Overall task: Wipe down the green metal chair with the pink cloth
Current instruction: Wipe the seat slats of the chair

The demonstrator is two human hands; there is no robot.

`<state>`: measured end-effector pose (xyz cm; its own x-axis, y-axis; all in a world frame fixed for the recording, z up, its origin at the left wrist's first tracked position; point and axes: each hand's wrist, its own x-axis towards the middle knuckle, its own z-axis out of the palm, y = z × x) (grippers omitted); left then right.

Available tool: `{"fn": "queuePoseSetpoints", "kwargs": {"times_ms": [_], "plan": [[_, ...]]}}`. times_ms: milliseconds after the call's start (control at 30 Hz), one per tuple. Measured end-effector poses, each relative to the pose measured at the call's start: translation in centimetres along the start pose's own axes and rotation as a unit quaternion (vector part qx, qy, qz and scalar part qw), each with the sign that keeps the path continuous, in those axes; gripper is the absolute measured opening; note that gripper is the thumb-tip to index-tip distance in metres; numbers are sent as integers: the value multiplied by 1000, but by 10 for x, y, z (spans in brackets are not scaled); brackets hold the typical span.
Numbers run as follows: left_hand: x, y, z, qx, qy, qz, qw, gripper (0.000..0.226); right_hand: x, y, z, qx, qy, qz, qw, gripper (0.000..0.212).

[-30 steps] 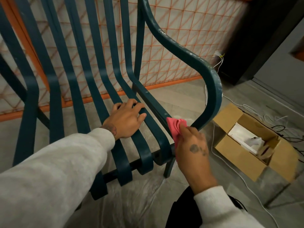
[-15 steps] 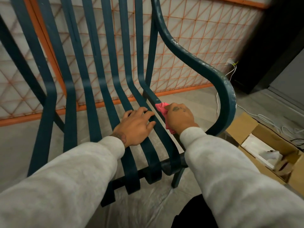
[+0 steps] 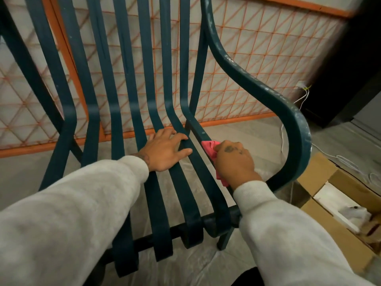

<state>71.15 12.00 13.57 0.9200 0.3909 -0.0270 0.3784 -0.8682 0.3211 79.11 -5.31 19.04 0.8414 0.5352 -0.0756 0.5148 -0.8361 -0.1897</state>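
The green metal chair (image 3: 259, 89) fills the view, its long slats curving from the back down into the seat. My left hand (image 3: 165, 153) rests flat on the middle seat slats with the fingers spread. My right hand (image 3: 235, 162) grips the pink cloth (image 3: 210, 148) and presses it against the rightmost seat rail, below the curved armrest. Most of the cloth is hidden under the hand; a pink edge shows in front of and behind it.
An open cardboard box (image 3: 338, 203) with white contents sits on the floor to the right of the chair. White cables (image 3: 350, 166) trail across the floor near it. An orange mesh panel (image 3: 247, 65) stands behind the chair. Clear plastic sheeting (image 3: 195, 263) covers the floor beneath.
My right hand has carried the cloth from the front end of the right rail back along it toward the chair back. The left hand has stayed on the slats.
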Motion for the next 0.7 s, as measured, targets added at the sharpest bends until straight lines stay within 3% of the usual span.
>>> {"fn": "queuePoseSetpoints", "kwargs": {"times_ms": [333, 467, 600, 700], "plan": [[10, -24, 0, 63, 14, -37, 997, 55, 45, -17, 8, 15, -20, 27, 999, 45], [10, -23, 2, 71, 13, -44, 996, 56, 65, -29, 8, 30, -2, -3, 1000, 33], [13, -28, 2, 64, 15, -34, 997, 55, 92, -27, 12, 123, 63, 24, 990, 13], [16, -30, 3, 62, 19, -26, 998, 54, 110, -35, 6, 226, 119, 32, 966, 30]]}}
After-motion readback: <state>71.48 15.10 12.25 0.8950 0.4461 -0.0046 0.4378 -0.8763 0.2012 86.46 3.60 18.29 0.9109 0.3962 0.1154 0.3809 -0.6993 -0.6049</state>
